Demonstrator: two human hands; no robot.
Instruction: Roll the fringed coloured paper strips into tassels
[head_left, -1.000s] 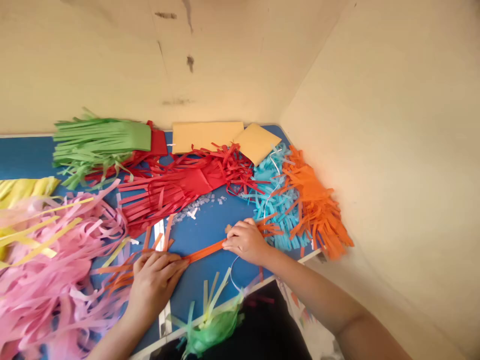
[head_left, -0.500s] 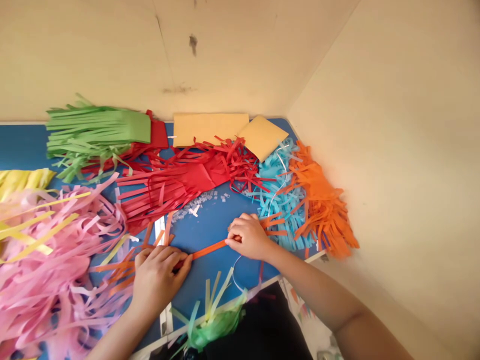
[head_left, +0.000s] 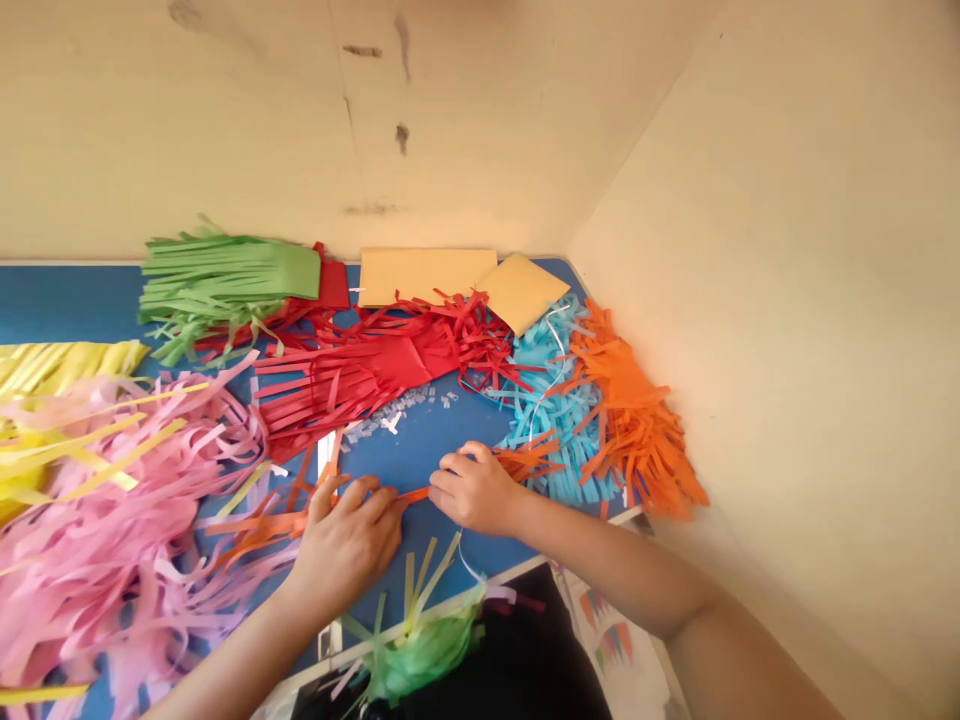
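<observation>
My left hand (head_left: pixel 346 543) and my right hand (head_left: pixel 472 490) hold a narrow orange paper strip (head_left: pixel 414 495) between them on the blue table (head_left: pixel 420 470). The strip's ends are hidden under my fingers. Orange fringed paper (head_left: pixel 251 525) spreads out past my left hand, and more orange fringe (head_left: pixel 529 460) sticks out beyond my right hand. A cyan paper fringe (head_left: pixel 555 430) lies just beyond my right hand. A red paper fringe (head_left: pixel 330 385) lies beyond the gap between my hands. I cannot tell whether the strip joins either orange fringe.
A pink and yellow paper heap (head_left: pixel 112 500) covers the left. A green fringe (head_left: pixel 225 280), tan card sheets (head_left: pixel 424 277) and an orange fringe (head_left: pixel 634 420) lie against the walls. Crumpled green paper (head_left: pixel 424 650) hangs over the near table edge. Transparent scraps (head_left: pixel 394 415) lie near the red fringe.
My hands have moved closer together, mainly my left hand shifting right, so less of the orange strip shows between them. The view has shifted slightly.
</observation>
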